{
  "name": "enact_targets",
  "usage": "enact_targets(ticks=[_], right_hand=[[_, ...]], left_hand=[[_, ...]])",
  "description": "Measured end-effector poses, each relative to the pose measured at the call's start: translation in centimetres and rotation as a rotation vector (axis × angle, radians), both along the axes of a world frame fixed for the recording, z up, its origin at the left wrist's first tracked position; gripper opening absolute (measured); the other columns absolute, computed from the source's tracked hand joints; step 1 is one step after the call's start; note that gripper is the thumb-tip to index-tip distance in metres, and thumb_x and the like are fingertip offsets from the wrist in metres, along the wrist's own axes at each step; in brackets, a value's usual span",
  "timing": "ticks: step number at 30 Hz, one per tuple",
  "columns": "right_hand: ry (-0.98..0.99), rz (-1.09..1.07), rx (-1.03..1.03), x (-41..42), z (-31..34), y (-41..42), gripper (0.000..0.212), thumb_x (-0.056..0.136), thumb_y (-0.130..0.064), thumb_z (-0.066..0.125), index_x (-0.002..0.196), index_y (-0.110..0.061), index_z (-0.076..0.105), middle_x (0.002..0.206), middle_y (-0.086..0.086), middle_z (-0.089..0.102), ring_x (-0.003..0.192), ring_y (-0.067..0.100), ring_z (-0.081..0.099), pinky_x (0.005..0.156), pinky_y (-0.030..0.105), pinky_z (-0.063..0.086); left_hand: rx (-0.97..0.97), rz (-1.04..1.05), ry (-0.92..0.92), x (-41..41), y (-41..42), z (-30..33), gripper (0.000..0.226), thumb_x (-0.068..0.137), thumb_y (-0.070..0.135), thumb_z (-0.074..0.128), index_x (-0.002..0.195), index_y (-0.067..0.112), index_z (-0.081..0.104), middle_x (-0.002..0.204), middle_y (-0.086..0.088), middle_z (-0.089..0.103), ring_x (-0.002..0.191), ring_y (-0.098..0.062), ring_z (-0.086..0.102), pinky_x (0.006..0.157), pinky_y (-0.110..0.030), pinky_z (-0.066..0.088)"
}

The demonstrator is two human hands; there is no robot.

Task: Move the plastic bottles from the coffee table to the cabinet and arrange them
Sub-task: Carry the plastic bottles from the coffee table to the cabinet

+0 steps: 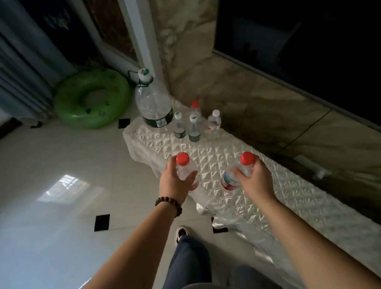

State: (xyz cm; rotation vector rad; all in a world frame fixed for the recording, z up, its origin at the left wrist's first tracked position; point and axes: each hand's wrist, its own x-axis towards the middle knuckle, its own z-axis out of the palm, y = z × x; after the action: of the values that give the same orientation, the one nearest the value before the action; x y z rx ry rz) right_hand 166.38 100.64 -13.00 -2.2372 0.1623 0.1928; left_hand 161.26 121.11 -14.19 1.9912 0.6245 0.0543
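Long low cabinet, draped in white quilted satin cloth, set against a marbled wall; cloth hanging over the near edge onto the pale tiled floor.

Green inflatable swim ring, lying flat on the floor in the corner, left of the cabinet end, beside grey-blue curtains.

Large clear water jug, upright on the far end of the cabinet; white cap with green carrying handle, dark label band at the base; contents not readable, walls clear.

Four small clear plastic bottles grouped just right of the jug, all upright: two with green-and-white caps and dark green labels and, side by side; one red-capped behind them; one white-capped at the right of the group. Fill level impossible to tell.

Left hand, beaded bracelet at the wrist, fingers curled round a red-capped clear bottle, held upright over the near edge of the cabinet top.

Right hand, fingers and thumb wrapped round the shoulder of a second red-capped bottle with a red, white and blue label, tilted slightly, over the middle of the cloth; whether its base touches the cloth cannot be told. Both held bottles look transparent; liquid inside not discernible.

Shoe and dark trouser legs at the bottom, beside the cabinet.
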Motion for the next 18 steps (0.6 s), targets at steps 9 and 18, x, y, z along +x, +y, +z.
enact_targets(ticks=[9,18], right_hand=[[0.062,-0.141,-0.069,4.0,-2.6,-0.8,0.047,0.077,-0.033,0.074,0.115,-0.014,0.054,0.11,0.002,0.059,0.098,0.015,0.053,0.081,0.026,0.04],[0.103,-0.163,-0.084,11.4,-10.2,-1.9,0.05,0.078,-0.029,0.075,0.119,-0.009,0.053,0.116,0.007,0.06,0.107,0.022,0.056,0.085,0.025,0.039]], left_hand=[[0.033,-0.156,0.039,8.5,1.6,-3.9,0.056,0.071,0.034,0.078,0.118,0.03,0.047,0.111,0.002,0.06,0.102,-0.02,0.058,0.088,-0.045,0.051],[0.076,-0.232,0.075,16.5,-1.3,-11.5,0.058,0.068,0.034,0.081,0.116,0.031,0.049,0.113,0.003,0.061,0.102,-0.02,0.059,0.086,-0.041,0.051]])
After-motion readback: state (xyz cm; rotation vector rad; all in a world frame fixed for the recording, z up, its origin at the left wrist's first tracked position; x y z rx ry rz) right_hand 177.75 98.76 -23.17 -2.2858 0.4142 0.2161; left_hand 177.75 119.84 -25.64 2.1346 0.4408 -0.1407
